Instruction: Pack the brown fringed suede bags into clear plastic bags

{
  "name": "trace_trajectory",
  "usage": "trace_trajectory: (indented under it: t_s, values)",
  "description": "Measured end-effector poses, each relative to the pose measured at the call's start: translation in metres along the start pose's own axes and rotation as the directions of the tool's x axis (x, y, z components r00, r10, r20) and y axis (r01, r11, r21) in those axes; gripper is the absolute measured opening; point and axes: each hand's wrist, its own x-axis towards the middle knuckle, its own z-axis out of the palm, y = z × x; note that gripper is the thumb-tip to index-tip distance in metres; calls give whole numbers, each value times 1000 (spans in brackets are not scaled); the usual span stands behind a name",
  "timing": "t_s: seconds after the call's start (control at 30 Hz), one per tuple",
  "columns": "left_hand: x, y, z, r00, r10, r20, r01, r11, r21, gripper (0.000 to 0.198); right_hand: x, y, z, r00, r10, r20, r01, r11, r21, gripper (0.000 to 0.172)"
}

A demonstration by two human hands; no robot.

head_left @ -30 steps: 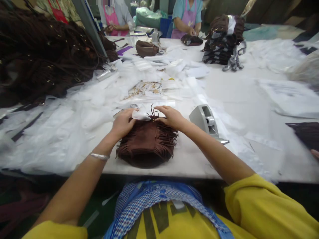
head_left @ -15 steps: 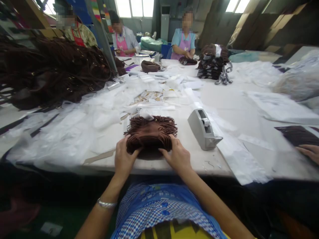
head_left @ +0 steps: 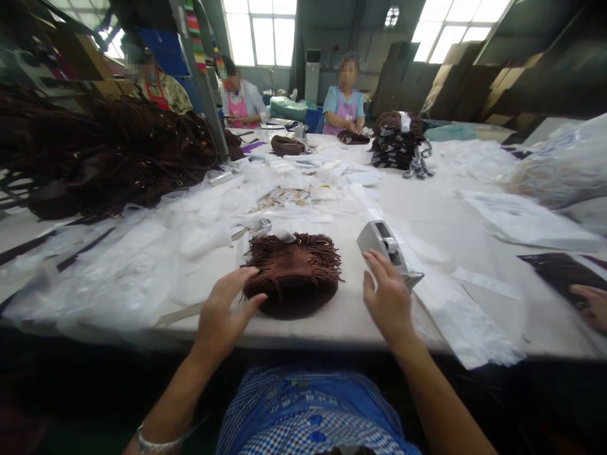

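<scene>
A brown fringed bag (head_left: 293,268) lies on the table near its front edge, its fringe bunched along the far side and its dark rounded side facing me. My left hand (head_left: 224,309) is at the bag's left end, fingers and thumb spread, the fingertips at or just short of the fringe. To the right of the bag, and apart from it, is my right hand (head_left: 389,302). Its fingers are stretched out in front of a grey tape dispenser (head_left: 370,235), partly covering it; whether they touch it I cannot tell.
Clear plastic bags (head_left: 123,259) cover the left of the table. A big heap of brown bags (head_left: 118,151) rises behind them. A tied brown stack (head_left: 397,142) stands far right of centre. At the right edge a co-worker's hand (head_left: 590,300) touches dark fringe. Several people work across the table.
Both hands were gripping the bag's sides; they have let go. My right hand has moved right to the tape dispenser, my left slightly left. The bag's near side now lies closed down. The view has tilted up.
</scene>
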Motion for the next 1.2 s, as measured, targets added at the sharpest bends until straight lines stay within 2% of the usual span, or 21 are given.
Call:
trace_trajectory:
  t_s: [0.1, 0.17, 0.27, 0.33, 0.4, 0.47, 0.53, 0.57, 0.6, 0.63, 0.7, 0.73, 0.8, 0.87, 0.9, 0.93, 1.0, 1.07, 1.1, 1.13, 1.2]
  values:
    - [15, 18, 21, 982, 177, 61, -179, 983, 38, 53, -6, -33, 17, 964, -258, 64, 242, 951, 193, 46]
    - [20, 18, 36, 969, 239, 65, -244, 967, 73, 43, -8, -39, 35, 929, -365, 65, 343, 913, 220, 43]
    - [12, 9, 56, 909, 409, 82, -417, 900, 128, 25, -10, -23, 60, 881, -473, -12, 469, 869, 158, 31]
    - [-1, 4, 66, 870, 481, 107, -492, 857, 151, 24, -13, -7, 70, 828, -561, 22, 551, 819, 159, 27]
    - [-16, 3, 71, 876, 455, 160, -477, 867, 143, 29, -17, 6, 71, 785, -607, 123, 578, 790, 203, 27]
    - [-30, 5, 69, 889, 385, 250, -420, 901, 107, 38, -21, 12, 64, 762, -597, 252, 544, 801, 250, 33]
    - [-40, 7, 63, 879, 342, 332, -384, 921, 68, 50, -21, 15, 51, 744, -560, 363, 480, 827, 293, 42]
    - [-44, 7, 60, 872, 336, 355, -378, 924, 56, 55, -20, 16, 43, 747, -530, 401, 440, 847, 299, 43]
    - [-47, 8, 58, 869, 334, 364, -378, 924, 52, 59, -18, 16, 36, 775, -473, 419, 388, 880, 274, 41]
    - [-49, 8, 57, 871, 330, 365, -374, 926, 56, 61, -16, 16, 29, 827, -386, 409, 325, 921, 213, 37]
    - [-52, 8, 58, 880, 319, 351, -367, 927, 76, 62, -10, 12, 19, 944, -181, 277, 178, 983, 34, 31]
    - [-52, 9, 59, 886, 315, 341, -364, 927, 88, 62, -8, 7, 17, 977, -114, 179, 122, 992, -30, 31]
    - [-52, 10, 64, 899, 318, 302, -366, 923, 117, 64, -7, -5, 20, 988, -138, 67, 139, 990, -13, 37]
    - [-52, 11, 69, 913, 323, 250, -363, 921, 138, 64, -10, -19, 27, 929, -331, 166, 300, 935, 186, 41]
    - [-52, 10, 71, 918, 325, 227, -361, 922, 139, 64, -12, -25, 30, 863, -436, 256, 350, 881, 320, 40]
    - [-53, 8, 72, 920, 332, 208, -363, 922, 132, 63, -11, -29, 32, 796, -501, 340, 337, 833, 439, 39]
    - [-55, 2, 75, 905, 373, 203, -398, 912, 101, 62, -1, -33, 29, 674, -540, 505, 184, 784, 592, 34]
    - [-57, -7, 78, 878, 430, 207, -453, 889, 72, 61, 27, -36, 19, 565, -510, 648, 6, 789, 615, 30]
    - [-56, -12, 81, 869, 449, 207, -470, 880, 63, 60, 47, -37, 14, 504, -506, 701, -34, 799, 601, 28]
    - [-55, -17, 83, 867, 457, 201, -476, 878, 57, 58, 71, -38, 11, 491, -490, 720, -26, 818, 574, 26]
    - [-49, -25, 88, 867, 468, 170, -481, 876, 40, 52, 125, -40, 17, 560, -461, 688, 25, 839, 543, 24]
